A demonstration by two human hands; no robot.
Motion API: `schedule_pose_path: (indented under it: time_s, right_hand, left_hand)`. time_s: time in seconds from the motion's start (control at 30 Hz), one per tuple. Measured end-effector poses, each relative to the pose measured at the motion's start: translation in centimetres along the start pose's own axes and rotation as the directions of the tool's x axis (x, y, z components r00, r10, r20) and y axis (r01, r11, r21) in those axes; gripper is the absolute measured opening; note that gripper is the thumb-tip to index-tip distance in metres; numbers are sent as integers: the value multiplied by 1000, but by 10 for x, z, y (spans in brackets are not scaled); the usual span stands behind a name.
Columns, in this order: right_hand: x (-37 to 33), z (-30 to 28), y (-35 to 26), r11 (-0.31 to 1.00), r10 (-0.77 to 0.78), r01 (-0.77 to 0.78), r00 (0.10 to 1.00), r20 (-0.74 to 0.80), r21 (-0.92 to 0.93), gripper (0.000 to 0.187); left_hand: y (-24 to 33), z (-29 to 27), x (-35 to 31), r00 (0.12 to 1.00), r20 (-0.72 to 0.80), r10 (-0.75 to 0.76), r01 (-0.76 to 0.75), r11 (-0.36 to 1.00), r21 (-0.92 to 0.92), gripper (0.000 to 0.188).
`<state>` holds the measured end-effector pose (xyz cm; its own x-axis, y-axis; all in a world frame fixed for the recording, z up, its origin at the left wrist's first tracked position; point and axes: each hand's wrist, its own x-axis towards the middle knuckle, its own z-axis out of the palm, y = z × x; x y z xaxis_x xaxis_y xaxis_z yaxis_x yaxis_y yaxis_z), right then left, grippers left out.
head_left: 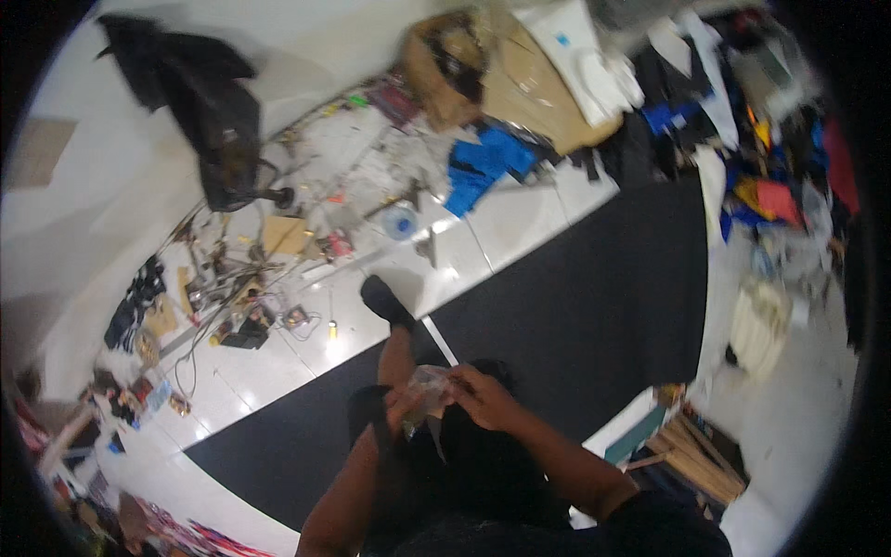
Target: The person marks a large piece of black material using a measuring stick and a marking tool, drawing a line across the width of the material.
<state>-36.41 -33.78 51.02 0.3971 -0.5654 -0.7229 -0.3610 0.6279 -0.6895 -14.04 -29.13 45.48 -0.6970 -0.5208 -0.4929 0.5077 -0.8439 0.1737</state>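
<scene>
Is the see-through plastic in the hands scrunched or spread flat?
Scrunched: the clear plastic bunches up between left hand and right hand. Whether it holds anything, I cannot tell.

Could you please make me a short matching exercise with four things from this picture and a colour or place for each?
Things:
1. Piece of plastic
2. Blue cloth
3. Large sheet
4. Wooden strips

Colours and places:
A. Black, spread over the pale floor
B. Light brown, at the lower right of the picture
C. See-through, held by the left hand and the right hand
D. In the upper half of the picture, beyond the hands

Right pairs: 1-C, 2-D, 3-A, 4-B
</scene>
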Motion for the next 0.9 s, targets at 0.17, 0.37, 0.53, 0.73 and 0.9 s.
schedule_pose_path:
  time_s: [0.17, 0.37, 0.53, 0.73, 0.9]
  right_hand:
    - [-40, 29, 25, 999, -34, 34, 999, 5, -43, 33]
    - [-106, 74, 94, 956, -227, 259, 950, -217, 135, 27]
    - [-187, 107, 164, 921, -152, 302, 858, -491, 244, 23]
    - [-257, 139, 241, 826, -46, 293, 887, -460, 482, 26]
    - [-289, 192, 274, 835, 2, 268, 872, -490, 480, 25]
  left_hand:
    - [-1, 7, -41, 976, -203, 78, 61, 798, 600, 44]
    - [-50, -4, -67, 948, -317, 34, 251, 532, 809, 39]
    - [-105, 59, -68, 949, -293, -119, 316, 366, 875, 34]
    - [-185, 77, -90, 912, -323, -254, 370, 169, 913, 29]
    - [-231, 66, -109, 877, -283, -389, 386, 218, 896, 24]
